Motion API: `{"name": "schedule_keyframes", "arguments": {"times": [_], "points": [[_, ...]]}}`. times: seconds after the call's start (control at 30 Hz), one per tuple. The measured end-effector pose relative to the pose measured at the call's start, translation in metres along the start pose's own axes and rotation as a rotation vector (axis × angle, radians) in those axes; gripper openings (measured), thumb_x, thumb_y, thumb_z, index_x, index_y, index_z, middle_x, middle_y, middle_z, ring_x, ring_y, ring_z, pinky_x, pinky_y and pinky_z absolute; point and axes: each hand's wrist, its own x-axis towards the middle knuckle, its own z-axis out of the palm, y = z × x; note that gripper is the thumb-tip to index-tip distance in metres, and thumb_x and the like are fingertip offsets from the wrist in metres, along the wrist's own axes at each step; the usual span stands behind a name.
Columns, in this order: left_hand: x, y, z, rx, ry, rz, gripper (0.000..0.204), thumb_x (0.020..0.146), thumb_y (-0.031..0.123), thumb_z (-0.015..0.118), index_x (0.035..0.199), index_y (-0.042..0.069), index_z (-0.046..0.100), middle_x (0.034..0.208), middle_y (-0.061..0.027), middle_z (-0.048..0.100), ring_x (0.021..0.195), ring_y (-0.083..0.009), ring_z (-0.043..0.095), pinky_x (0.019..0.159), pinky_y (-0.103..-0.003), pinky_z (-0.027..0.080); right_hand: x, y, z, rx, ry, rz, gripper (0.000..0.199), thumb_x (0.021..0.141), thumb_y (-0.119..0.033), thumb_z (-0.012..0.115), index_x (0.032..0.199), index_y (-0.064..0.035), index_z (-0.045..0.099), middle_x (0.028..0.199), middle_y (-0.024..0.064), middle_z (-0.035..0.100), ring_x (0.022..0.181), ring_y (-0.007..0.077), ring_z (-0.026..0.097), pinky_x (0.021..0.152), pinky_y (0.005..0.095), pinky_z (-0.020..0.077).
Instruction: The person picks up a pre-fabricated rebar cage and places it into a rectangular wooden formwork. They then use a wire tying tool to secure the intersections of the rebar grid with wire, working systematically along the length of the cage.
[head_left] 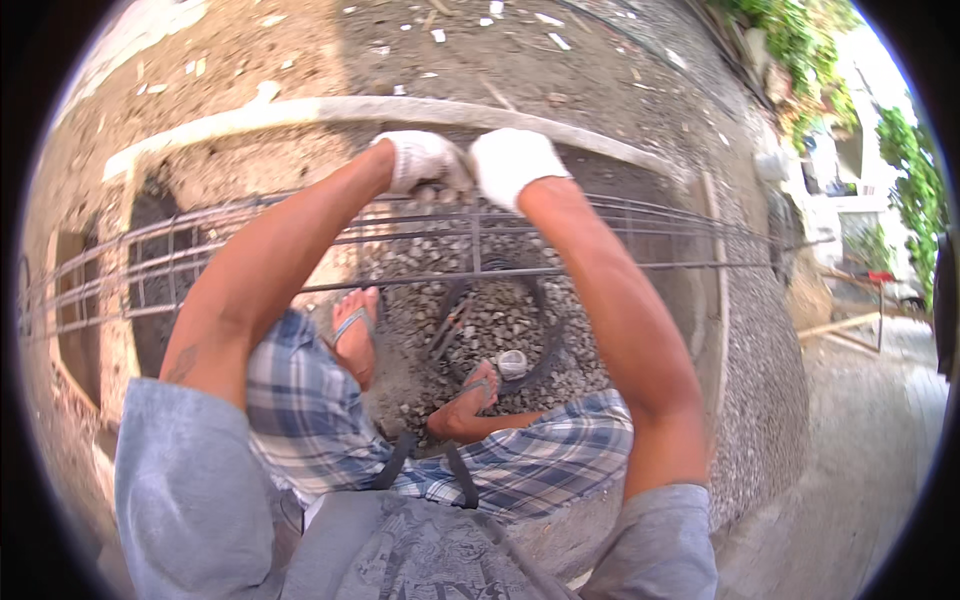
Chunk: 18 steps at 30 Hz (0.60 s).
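A long cage of steel reinforcing bars [475, 240] with cross ties stretches from left to right in front of me. At its far side, my left hand [425, 162], in a white knit glove, has its fingers curled in at the bars. Close against it on the right is my right hand [515, 165], gloved the same way and rounded like a fist, its back turned up. Whatever either hand grips is hidden by the gloves.
Below the cage lie gravel [500, 315], a coil of dark wire [555, 350] and a small white cup [512, 364] beside my sandalled right foot. A pale concrete curb [400, 110] runs beyond the bars. Wooden boards [135, 290] stand at left.
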Motion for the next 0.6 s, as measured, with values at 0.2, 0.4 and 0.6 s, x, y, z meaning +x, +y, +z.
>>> {"name": "schedule_keyframes", "arguments": {"times": [0.2,0.4,0.6], "points": [[-0.009,0.014,0.005,-0.004,0.088,0.039,0.033,0.075,0.003,0.067,0.108,0.001,0.070,0.078,-0.0086,0.071,0.052,-0.0157,0.064,0.039,-0.031,0.046,-0.014,-0.014,0.008,0.018,0.146,0.163,0.022,0.090,-0.024,0.063,0.093,-0.0132,0.082,0.093,0.0148,0.079,0.090,0.0328,0.077,0.081,0.0480,0.0565],[-0.015,0.016,0.018,-0.078,0.096,-0.033,0.019,0.082,0.000,0.068,0.101,0.005,0.068,0.076,-0.0069,0.068,0.052,-0.0161,0.064,0.039,-0.031,0.046,-0.069,-0.024,0.049,0.263,0.358,0.116,0.015,0.090,-0.016,0.063,0.094,-0.0066,0.075,0.091,0.0156,0.074,0.085,0.0317,0.074,0.079,0.0487,0.0531],[-0.014,0.018,0.024,-0.085,0.058,-0.045,0.016,0.085,0.003,0.071,0.100,0.005,0.067,0.079,-0.0066,0.069,0.055,-0.0168,0.064,0.040,-0.031,0.045,-0.064,-0.015,0.051,0.023,0.330,0.098,0.011,0.089,-0.018,0.065,0.094,-0.0128,0.074,0.092,0.0097,0.074,0.088,0.0282,0.074,0.079,0.0483,0.0499]]}}
